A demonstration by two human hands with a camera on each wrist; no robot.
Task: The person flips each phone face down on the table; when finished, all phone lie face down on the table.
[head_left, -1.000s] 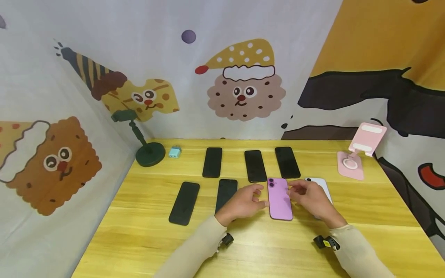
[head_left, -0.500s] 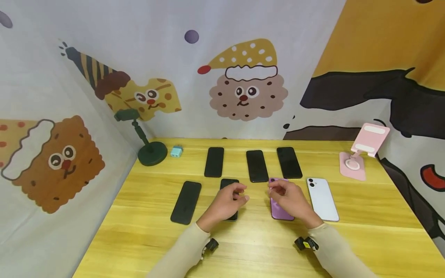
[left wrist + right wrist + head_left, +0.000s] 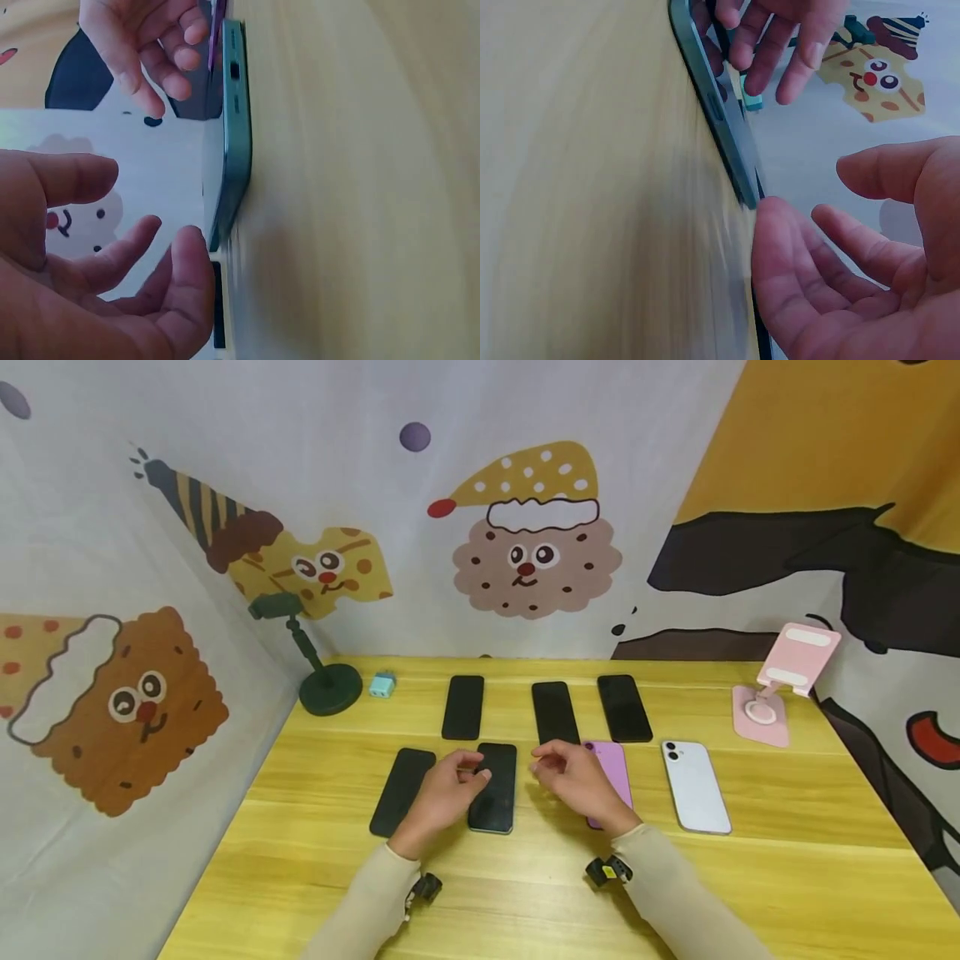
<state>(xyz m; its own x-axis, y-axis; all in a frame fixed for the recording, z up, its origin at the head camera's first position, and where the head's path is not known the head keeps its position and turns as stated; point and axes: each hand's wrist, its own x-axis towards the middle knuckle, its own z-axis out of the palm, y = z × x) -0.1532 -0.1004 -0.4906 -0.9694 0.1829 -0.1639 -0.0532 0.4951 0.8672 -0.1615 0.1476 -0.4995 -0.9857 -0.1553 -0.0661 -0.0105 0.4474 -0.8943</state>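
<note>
A dark-screened smartphone with a green edge (image 3: 492,789) lies flat in the front row, between the two hands. My left hand (image 3: 442,793) hovers at its left side, fingers loosely bent with nothing between them, partly covering another black phone (image 3: 393,793). My right hand (image 3: 581,781) is over the left part of a purple phone (image 3: 617,767), holding nothing. The left wrist view shows the green phone's edge (image 3: 238,127) beyond the left hand (image 3: 127,277). In the right wrist view, the right hand (image 3: 870,277) has its fingers and thumb apart.
A white phone (image 3: 697,789) lies face down at right. Along the back are three black phones, at left (image 3: 462,707), middle (image 3: 555,710) and right (image 3: 625,708). A green stand (image 3: 330,689), blue charger (image 3: 382,685) and pink phone stand (image 3: 797,658) sit near the table's back.
Both hands have moved left, away from the purple and white phones to either side of the green-edged phone. The white phone, partly covered earlier, is in full view.
</note>
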